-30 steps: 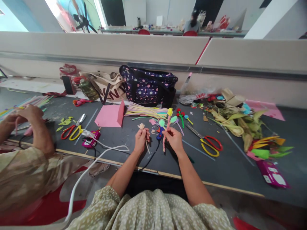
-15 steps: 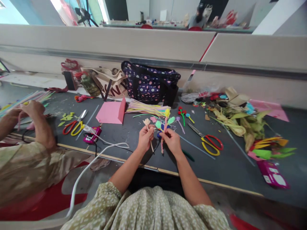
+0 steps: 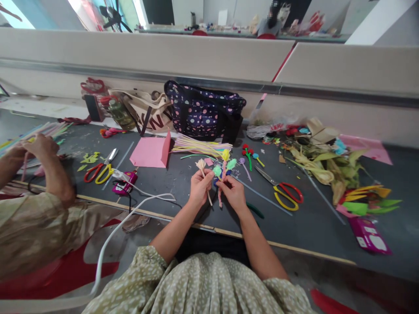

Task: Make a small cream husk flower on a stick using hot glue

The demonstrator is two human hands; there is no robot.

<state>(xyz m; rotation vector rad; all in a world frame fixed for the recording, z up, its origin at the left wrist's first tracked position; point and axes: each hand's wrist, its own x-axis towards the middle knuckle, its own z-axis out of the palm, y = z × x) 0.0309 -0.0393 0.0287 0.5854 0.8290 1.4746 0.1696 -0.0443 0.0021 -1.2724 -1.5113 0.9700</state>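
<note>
Pink twisted pipe-cleaner stem with yellow and green tufts (image 3: 224, 168) stands pinched in your right hand (image 3: 233, 193); your left hand (image 3: 199, 188) grips a beige tufted stick (image 3: 202, 166) beside it, above the dark desk (image 3: 314, 226).

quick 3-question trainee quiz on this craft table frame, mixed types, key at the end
1. True or false: the left hand holds a small beige paper flower on a stick.
2. What does the right hand hold? A) scissors B) a pink stem with yellow and green tips C) a glue gun
3. Fill in: the scissors to the right of the hands have red and ____ handles.

Key: 1 true; 2 B; 3 yellow.
</note>
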